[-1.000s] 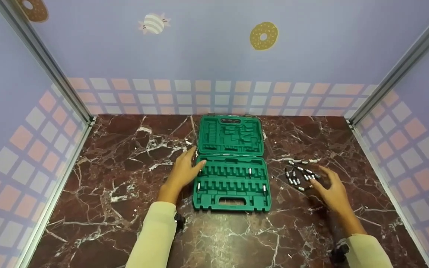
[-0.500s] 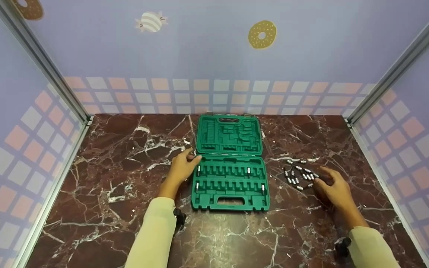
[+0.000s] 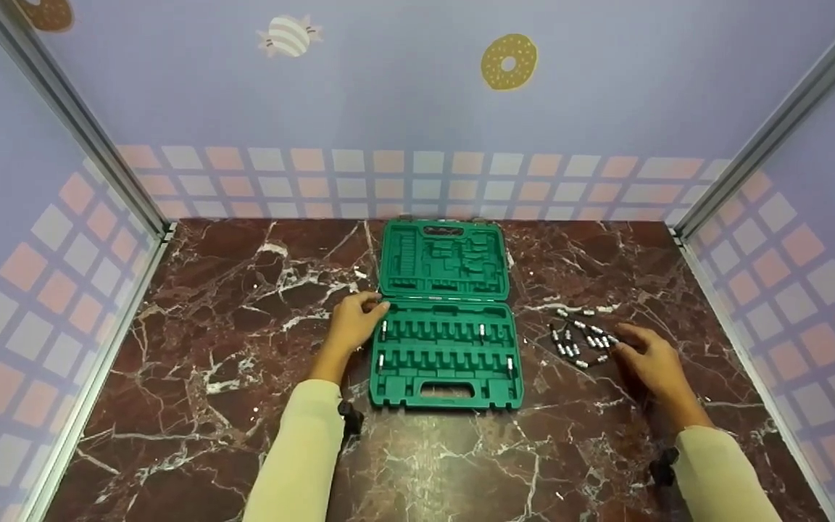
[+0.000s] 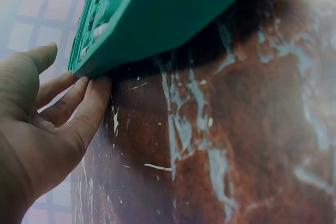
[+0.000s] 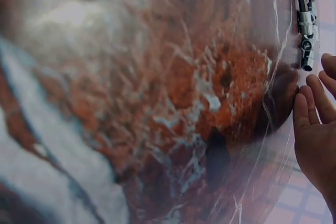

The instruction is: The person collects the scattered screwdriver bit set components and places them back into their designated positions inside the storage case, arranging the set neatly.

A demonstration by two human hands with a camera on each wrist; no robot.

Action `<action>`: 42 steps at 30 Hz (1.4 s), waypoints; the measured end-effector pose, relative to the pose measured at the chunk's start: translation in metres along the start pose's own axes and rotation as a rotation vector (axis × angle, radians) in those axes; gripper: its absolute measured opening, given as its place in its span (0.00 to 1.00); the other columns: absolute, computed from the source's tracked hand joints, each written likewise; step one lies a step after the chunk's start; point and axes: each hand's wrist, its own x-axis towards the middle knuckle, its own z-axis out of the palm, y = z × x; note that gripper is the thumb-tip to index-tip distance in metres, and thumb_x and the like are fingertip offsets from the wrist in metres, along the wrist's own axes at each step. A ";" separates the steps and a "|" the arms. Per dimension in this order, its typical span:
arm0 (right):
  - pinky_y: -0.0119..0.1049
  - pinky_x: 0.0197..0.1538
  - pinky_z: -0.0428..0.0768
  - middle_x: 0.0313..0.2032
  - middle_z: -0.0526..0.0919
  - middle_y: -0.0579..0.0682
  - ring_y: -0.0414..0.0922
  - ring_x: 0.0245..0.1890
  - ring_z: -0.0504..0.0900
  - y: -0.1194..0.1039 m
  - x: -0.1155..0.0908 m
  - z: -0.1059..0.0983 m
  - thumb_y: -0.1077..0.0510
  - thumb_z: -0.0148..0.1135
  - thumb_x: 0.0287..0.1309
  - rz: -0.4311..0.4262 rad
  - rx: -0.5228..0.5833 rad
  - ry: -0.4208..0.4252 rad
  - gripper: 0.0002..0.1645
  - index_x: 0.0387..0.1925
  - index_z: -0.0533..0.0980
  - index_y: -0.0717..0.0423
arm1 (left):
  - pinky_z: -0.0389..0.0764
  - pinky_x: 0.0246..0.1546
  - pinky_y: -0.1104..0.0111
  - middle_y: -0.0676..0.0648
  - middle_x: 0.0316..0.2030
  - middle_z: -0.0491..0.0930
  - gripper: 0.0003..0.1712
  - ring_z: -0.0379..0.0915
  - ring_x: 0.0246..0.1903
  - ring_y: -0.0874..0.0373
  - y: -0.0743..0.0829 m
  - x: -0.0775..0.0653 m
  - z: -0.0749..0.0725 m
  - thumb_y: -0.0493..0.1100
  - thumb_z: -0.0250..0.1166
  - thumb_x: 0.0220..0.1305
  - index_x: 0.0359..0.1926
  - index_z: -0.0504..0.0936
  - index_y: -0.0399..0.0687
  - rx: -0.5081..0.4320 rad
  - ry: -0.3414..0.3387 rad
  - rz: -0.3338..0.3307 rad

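Observation:
A green tool case (image 3: 449,373) lies unfolded on the table, with a few bit sockets (image 3: 482,332) standing in its slotted lower half. My left hand (image 3: 351,321) touches the case's left edge near the hinge. In the left wrist view, straight fingers (image 4: 93,106) meet the lower rim and the thumb stays apart from it. Right of the case lies a loose cluster of chrome and black bit sockets (image 3: 568,349). My right hand (image 3: 653,360) is at their right side, fingers loosely bent. In the right wrist view, the sockets (image 5: 305,22) lie just beyond the thumb; some fingers are cut off.
The table (image 3: 243,428) has a dark red marbled top. Purple walls enclose it at the back (image 3: 403,94) and both sides, with grey metal strips in the corners. A black camera is strapped to each wrist.
My left hand has drawn back slightly along the case edge, its fingers more bent. My right hand has shifted a little at the cluster's right side, and a socket there has changed position.

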 end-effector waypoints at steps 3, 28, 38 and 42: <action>0.38 0.55 0.77 0.56 0.81 0.67 0.61 0.54 0.82 0.000 0.002 0.001 0.60 0.63 0.71 -0.015 -0.023 0.000 0.24 0.64 0.77 0.63 | 0.82 0.54 0.51 0.39 0.51 0.85 0.23 0.82 0.51 0.45 -0.002 -0.001 -0.001 0.48 0.65 0.73 0.62 0.82 0.41 -0.032 -0.002 -0.012; 0.21 0.45 0.71 0.51 0.81 0.64 0.42 0.43 0.80 0.002 0.011 0.011 0.65 0.66 0.66 -0.014 -0.025 0.043 0.18 0.56 0.83 0.63 | 0.83 0.36 0.65 0.37 0.55 0.83 0.25 0.82 0.46 0.48 -0.012 -0.001 -0.010 0.31 0.67 0.66 0.64 0.82 0.43 -0.157 -0.099 -0.016; 0.34 0.48 0.74 0.50 0.79 0.65 0.59 0.48 0.82 0.000 0.010 0.016 0.67 0.64 0.67 -0.003 -0.050 0.076 0.15 0.54 0.82 0.64 | 0.80 0.31 0.68 0.35 0.54 0.84 0.25 0.83 0.38 0.52 -0.012 -0.001 -0.007 0.28 0.66 0.66 0.64 0.82 0.40 -0.198 -0.086 -0.004; 0.32 0.47 0.74 0.50 0.79 0.66 0.59 0.47 0.82 0.000 0.009 0.019 0.68 0.64 0.66 -0.004 -0.044 0.095 0.14 0.52 0.83 0.65 | 0.79 0.30 0.68 0.34 0.53 0.84 0.25 0.82 0.34 0.54 -0.013 -0.001 -0.006 0.27 0.65 0.66 0.63 0.82 0.39 -0.211 -0.086 -0.003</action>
